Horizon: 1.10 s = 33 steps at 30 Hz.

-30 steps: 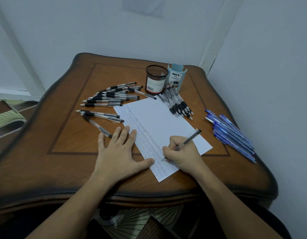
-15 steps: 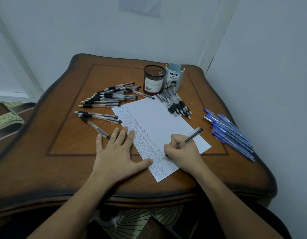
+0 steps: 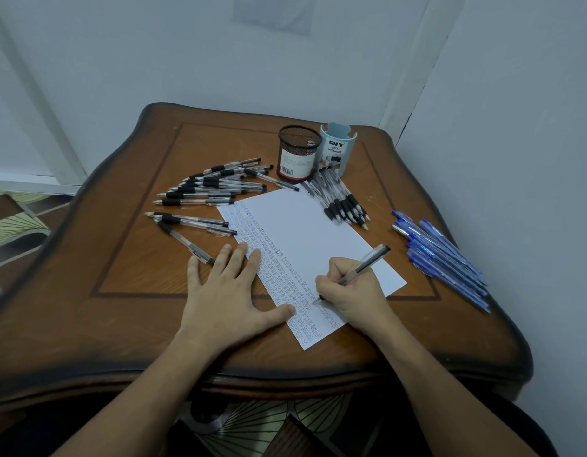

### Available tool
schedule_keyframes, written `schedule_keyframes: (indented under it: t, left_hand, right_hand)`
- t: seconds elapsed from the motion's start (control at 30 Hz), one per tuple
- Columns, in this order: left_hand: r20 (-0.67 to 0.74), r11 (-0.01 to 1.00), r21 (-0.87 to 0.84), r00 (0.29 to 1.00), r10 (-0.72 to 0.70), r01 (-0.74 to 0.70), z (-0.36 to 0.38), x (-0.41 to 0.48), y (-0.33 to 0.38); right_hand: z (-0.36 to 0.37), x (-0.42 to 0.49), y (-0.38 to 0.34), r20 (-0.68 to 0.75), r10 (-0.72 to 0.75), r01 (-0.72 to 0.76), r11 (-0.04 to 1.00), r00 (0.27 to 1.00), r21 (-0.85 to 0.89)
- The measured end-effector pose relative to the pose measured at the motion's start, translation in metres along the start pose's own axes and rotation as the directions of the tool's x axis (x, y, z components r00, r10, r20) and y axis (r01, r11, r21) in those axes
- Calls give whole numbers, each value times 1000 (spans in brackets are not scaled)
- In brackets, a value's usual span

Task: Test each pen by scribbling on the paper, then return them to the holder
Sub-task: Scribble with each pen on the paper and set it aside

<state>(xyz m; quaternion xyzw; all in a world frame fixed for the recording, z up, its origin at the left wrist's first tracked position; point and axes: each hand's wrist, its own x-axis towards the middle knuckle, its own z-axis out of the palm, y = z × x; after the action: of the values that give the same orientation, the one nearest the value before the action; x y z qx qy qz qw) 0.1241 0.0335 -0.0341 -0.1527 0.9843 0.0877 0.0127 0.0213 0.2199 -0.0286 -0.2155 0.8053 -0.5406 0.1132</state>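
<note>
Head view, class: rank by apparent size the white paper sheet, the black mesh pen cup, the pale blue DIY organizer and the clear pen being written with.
1. white paper sheet, by far the largest.
2. black mesh pen cup and pale blue DIY organizer: they look alike, so not ranked.
3. clear pen: long but thin, smallest.

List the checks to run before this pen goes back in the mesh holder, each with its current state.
1. Right hand grips the pen: ok.
2. Pen tip on the paper: ok.
3. Left hand flat, pressing the paper's left edge: ok.
4. Fresh ink coming from this pen: cannot tell, the marks at the tip are too small.
5. Mesh holder upright, mouth unblocked: ok.
</note>
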Motion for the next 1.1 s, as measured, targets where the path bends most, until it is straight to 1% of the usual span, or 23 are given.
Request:
schedule_keyframes:
  t: [0.13,0.2,0.23,0.3,0.37,0.53,0.6,0.77,0.9,1.0,1.1]
  left_hand:
    - [1,1000,-12,1000,-1,1,-1,-1,-1]
    - [4,1000,-12,1000,1,-1,-2,-1,-1]
    - [5,1000,-11,1000,2,-2,-2,-1,0]
    - [8,1000,-8,1000,4,-4,-3,-1,-1]
    - [9,1000,-6,1000,5,-5,-3,-1,0]
    - [4,1000,-4,1000,8,-8,-3,-1,-1]
    - [-3,1000,-11,1000,9,-9,-2,-1,-1]
    - [0,1000,1,1000,8,-8,-2,-1,-1]
    - [5,1000,1,1000,8,-8,-3,-1,-1]
    - [4,1000,3,1000,7,-7,-3,-1,-1]
    - [4,1000,4,1000,8,-8,-2,-1,-1]
  right_hand:
    - [-3,4,-2,19,71,-74,979,997,193]
    - [-4,6,-5,29,120,-123,936,992,330]
    - [-5,7,-7,33,146,-148,922,989,358]
    - [-7,9,-10,38,175,-178,928,984,326]
    - [-8,9,-14,55,170,-178,945,984,275]
    - [-7,14,-19,171,177,-215,947,969,240]
    - [-6,15,-20,202,177,-217,956,963,198]
    - [-1,15,-17,157,118,-132,988,981,80]
    - [-1,13,-15,133,103,-102,995,986,-13]
    - [-2,12,-17,131,103,-102,995,986,-14]
    - [-1,13,-18,141,89,-96,995,986,39]
